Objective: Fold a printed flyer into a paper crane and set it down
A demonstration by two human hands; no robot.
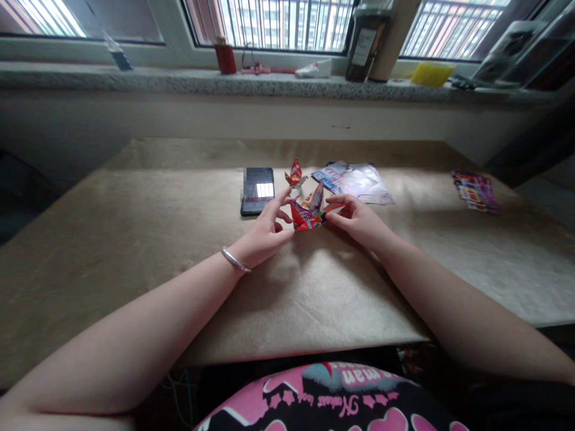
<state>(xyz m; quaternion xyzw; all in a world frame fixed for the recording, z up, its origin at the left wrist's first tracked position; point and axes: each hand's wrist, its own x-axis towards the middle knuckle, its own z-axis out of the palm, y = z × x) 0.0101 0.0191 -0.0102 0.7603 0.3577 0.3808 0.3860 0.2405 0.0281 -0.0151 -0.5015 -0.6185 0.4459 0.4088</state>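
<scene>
I'm watching the left hand (272, 226) holding one side of a folded red paper (307, 216), the right hand (356, 220) pinching the other. Another folded piece (294, 173) is sitting near a phone (258, 191).

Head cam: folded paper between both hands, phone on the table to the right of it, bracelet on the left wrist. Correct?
Not the phone's side: in the head view the phone lies on the table to the left of the folded paper. The paper is between the left hand and right hand, and the bracelet is on the left wrist.
</scene>
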